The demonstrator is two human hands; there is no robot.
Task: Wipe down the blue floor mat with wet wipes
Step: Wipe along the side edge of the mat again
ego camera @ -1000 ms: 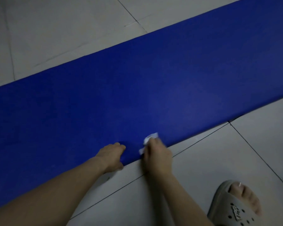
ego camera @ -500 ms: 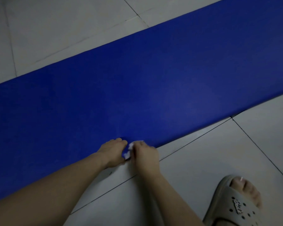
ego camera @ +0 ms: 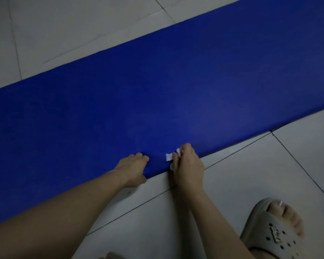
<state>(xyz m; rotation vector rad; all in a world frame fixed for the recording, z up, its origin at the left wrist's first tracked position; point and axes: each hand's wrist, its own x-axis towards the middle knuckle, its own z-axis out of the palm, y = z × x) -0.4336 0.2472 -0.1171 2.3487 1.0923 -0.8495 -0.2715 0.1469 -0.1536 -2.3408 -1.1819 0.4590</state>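
Right hand (ego camera: 188,165), reached forward past the slipper (ego camera: 273,236) at my near right, pinches a small folded wipe (ego camera: 170,157) between thumb and fingertips. It presses the wipe on the mat (ego camera: 157,100) just inside the near edge. Left hand (ego camera: 133,168), just beside it and apart from the wipe, grips that same edge, fingers curled on top and thumb at the rim by the floor (ego camera: 241,176).

Step in hand, as I judge it: wiping along the near border. To do it well I would lay the wipe flat under the fingertips and pin the edge with the left hand so the mat neither creeps nor buckles. I would stroke along the rim in overlapping passes, unfolding the wipe for a wider face.

Near edge runs diagonally from lower left to upper right; the wipe should stay inside it, off the tiles. Beyond the hands I see only blue surface up to the far edge, so longer strokes have room. Mat's left end shows at far left; its right end lies out of view. Pale tiles lie beyond.
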